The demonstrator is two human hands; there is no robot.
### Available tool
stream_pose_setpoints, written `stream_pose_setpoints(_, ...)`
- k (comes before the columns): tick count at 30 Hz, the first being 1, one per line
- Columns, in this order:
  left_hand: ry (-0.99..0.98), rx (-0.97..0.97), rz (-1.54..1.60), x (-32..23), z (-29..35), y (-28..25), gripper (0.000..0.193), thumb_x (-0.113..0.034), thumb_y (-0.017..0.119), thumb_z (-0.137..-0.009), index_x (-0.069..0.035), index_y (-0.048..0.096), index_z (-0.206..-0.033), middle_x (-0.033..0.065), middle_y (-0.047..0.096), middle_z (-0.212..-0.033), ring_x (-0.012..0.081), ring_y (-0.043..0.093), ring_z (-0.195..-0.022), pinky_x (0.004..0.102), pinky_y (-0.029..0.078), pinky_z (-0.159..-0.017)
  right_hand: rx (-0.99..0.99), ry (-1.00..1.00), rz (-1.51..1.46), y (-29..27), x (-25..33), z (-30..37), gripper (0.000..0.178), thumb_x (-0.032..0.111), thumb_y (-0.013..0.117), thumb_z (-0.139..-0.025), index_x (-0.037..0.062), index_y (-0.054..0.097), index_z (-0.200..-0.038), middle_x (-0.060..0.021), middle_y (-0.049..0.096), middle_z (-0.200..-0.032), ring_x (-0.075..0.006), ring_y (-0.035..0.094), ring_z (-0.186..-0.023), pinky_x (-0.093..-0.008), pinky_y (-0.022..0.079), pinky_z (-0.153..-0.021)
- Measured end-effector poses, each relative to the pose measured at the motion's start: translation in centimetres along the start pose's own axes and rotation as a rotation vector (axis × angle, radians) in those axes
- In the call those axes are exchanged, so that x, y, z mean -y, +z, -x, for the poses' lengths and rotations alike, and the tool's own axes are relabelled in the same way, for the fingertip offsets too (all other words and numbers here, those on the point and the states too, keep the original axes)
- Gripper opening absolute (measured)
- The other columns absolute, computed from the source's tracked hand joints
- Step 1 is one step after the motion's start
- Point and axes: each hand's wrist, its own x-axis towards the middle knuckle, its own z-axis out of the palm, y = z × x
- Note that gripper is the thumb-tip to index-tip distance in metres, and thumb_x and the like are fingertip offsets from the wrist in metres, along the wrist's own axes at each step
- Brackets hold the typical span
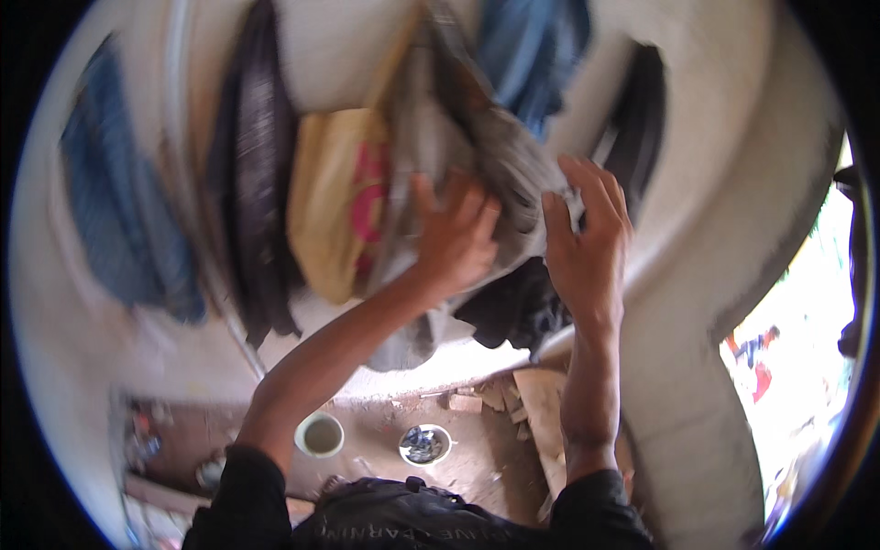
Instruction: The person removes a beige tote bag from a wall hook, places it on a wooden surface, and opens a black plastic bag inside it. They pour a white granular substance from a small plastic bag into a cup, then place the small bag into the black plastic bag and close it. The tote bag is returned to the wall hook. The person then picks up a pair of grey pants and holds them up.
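Both hands are up at the centre of the frame on a grey garment (513, 174) hanging among other clothes; the left hand (456, 240) presses flat with fingers spread, the right hand (587, 243) pinches its edge. The garment looks not yet lifted free; at lower centre two bowls (321, 434) sit on the dirt floor (477, 454).

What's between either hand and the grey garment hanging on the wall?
Nothing visible. The left hand lies flat on the grey garment, and the right hand grips its edge. The yellow cloth hangs off to the left.
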Motion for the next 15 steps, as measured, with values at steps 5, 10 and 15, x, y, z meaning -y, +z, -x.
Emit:
stream_pose_setpoints(5,0.003,-0.211,-0.027,2.5,0.7,2.4,0.040,-0.028,0.069,-0.089,-0.008,0.065,-0.124,0.0120,0.056,-0.132,0.0336,0.048,-0.134,0.0624,0.031,-0.111,0.423,-0.095,-0.593,8.0,8.4,-2.7,0.038,0.009,0.070,-0.088,-0.0035,0.066,-0.124,-0.0205,0.070,-0.113,-0.0359,0.071,-0.091,-0.0418,0.057,-0.082)
stream_pose_setpoints(10,0.158,-0.200,0.048,2.0,2.6,0.3,0.032,-0.027,0.066,-0.094,-0.009,0.067,-0.120,0.0083,0.061,-0.127,0.0286,0.055,-0.126,0.0456,0.043,-0.107,0.592,0.023,-0.429,17.1,8.6,-6.8,0.057,0.023,0.075,-0.086,-0.0107,0.060,-0.129,-0.0290,0.067,-0.114,-0.0434,0.067,-0.108,-0.0454,0.053,-0.097)
stream_pose_setpoints(15,0.236,0.017,0.246,5.4,6.5,-4.6,0.024,-0.023,0.071,-0.089,-0.011,0.071,-0.110,0.0077,0.069,-0.112,0.0264,0.066,-0.108,0.0421,0.053,-0.091,0.282,0.249,-0.507,24.0,8.3,-7.7,0.052,0.030,0.075,-0.089,-0.0113,0.062,-0.118,-0.0222,0.069,-0.101,-0.0346,0.068,-0.096,-0.0424,0.053,-0.087)
